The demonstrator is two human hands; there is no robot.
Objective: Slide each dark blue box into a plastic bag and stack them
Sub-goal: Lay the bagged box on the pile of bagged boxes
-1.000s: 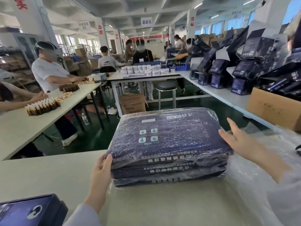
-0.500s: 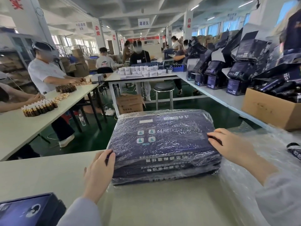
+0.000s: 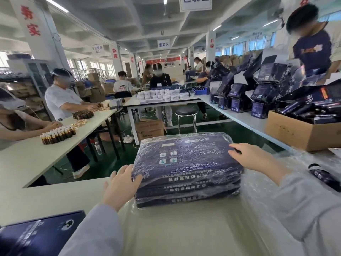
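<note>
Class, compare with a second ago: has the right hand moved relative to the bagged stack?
Yes. The right hand has shifted inward from beside the stack's right edge onto the top of the stack of bagged boxes, fingers resting on the plastic.

Stack of boxes (image 3: 186, 169): dark blue, four pale teal squares and white lettering, under glossy clear wrap.
Loose box (image 3: 39, 235), left and nearer than the stack: dark blue, white emblem.
Table (image 3: 46, 196) under the stack: off-white.
Carton (image 3: 299, 133), right of the stack: plain brown.
Sleeves (image 3: 313, 204): pale grey.
Floor (image 3: 217, 126) beyond the stack: dark green.
</note>
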